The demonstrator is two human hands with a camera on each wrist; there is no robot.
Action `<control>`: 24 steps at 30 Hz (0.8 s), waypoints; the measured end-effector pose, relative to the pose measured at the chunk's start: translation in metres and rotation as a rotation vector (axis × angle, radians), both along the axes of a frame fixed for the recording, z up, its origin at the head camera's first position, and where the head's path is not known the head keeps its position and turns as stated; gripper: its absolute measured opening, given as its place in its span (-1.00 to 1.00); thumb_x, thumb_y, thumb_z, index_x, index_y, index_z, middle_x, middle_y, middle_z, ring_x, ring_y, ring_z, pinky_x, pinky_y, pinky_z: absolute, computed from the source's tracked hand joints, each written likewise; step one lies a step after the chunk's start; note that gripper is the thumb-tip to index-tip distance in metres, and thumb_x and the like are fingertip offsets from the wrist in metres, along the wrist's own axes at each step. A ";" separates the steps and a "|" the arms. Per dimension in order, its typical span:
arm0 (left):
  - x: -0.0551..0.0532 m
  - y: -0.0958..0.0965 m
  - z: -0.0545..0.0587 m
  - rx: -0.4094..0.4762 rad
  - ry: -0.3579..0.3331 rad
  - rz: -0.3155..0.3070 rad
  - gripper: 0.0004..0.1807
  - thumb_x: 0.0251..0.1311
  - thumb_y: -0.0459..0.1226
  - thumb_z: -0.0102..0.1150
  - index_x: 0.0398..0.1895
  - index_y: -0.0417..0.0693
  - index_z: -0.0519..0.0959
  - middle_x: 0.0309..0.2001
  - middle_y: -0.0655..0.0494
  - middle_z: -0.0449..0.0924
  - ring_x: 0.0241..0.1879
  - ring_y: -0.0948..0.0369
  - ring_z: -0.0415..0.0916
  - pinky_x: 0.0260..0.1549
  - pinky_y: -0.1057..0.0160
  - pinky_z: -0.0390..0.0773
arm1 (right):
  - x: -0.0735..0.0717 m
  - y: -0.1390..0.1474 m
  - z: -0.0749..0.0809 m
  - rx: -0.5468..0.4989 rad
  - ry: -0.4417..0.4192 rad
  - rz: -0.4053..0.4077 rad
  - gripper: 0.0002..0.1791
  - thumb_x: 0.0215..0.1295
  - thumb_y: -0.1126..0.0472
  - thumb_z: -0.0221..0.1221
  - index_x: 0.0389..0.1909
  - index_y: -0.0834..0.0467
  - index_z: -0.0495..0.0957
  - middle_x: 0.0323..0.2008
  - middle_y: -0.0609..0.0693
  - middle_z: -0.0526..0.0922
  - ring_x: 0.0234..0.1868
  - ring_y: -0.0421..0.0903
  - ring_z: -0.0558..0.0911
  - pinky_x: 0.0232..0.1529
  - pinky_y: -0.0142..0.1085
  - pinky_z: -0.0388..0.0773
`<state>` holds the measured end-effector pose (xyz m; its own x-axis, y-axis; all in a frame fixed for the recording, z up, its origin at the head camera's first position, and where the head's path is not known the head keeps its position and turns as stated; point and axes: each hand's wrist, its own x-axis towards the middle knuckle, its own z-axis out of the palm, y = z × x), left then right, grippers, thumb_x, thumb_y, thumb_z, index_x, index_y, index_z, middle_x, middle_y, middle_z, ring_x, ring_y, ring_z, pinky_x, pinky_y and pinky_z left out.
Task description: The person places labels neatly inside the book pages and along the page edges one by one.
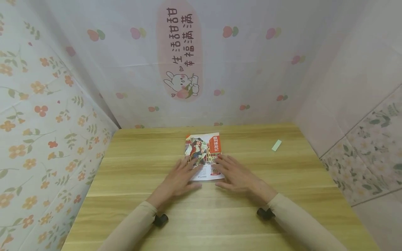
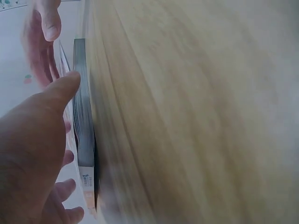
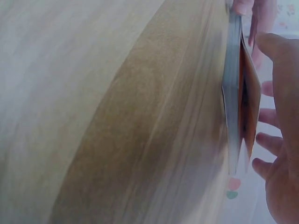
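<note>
A pale printed cloth [image 1: 245, 69] hangs behind the wood-grain table [image 1: 207, 223] I'm watching. In the head view, the book [image 1: 203, 139] lies face up around the table's middle, a small light-green strip [image 1: 276, 145] well off to its right. The left hand [image 1: 179, 177] and right hand [image 1: 237, 176] reach over its near corners, fingers spread and gripping nothing; I judge this a placing or steadying step. From the left wrist I see the thumb across the page block [image 2: 84, 107]; firm contact I can't confirm. From the right wrist, the front cover [image 3: 252, 93] stands slightly off the pages beside loosely parted fingers. Handling that cover next would, I think, call for a light fingertip at its free edge.
</note>
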<state>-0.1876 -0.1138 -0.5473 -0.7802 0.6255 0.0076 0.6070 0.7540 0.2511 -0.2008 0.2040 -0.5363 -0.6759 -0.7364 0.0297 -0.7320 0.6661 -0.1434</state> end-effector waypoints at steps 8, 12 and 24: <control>-0.001 0.001 0.000 -0.015 0.009 -0.011 -0.18 0.67 0.24 0.12 0.82 0.16 0.28 0.84 -0.11 0.15 0.84 -0.27 0.01 0.76 -0.45 0.13 | -0.001 0.001 -0.005 -0.029 0.012 0.023 -0.25 0.66 -0.31 0.18 0.65 0.03 0.48 0.73 0.20 0.38 0.80 0.30 0.28 0.79 0.27 0.25; -0.002 0.002 -0.001 -0.024 0.022 -0.011 -0.18 0.67 0.25 0.11 0.82 0.15 0.29 0.84 -0.10 0.15 0.85 -0.25 0.02 0.76 -0.42 0.15 | -0.002 0.001 -0.007 -0.032 0.017 0.021 -0.28 0.66 -0.29 0.21 0.62 0.03 0.51 0.73 0.19 0.40 0.79 0.28 0.30 0.78 0.26 0.27; -0.005 0.003 -0.003 -0.014 0.038 -0.018 -0.22 0.66 0.16 0.19 0.79 0.11 0.33 0.81 -0.14 0.22 0.83 -0.25 0.08 0.80 -0.25 0.19 | -0.005 0.000 -0.011 -0.050 0.026 0.020 -0.34 0.63 -0.21 0.30 0.56 0.04 0.59 0.67 0.17 0.49 0.73 0.28 0.41 0.73 0.22 0.39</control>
<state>-0.1923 -0.1103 -0.5506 -0.7684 0.6394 0.0282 0.6290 0.7463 0.2177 -0.2063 0.2040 -0.5469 -0.6595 -0.7470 0.0841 -0.7491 0.6438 -0.1563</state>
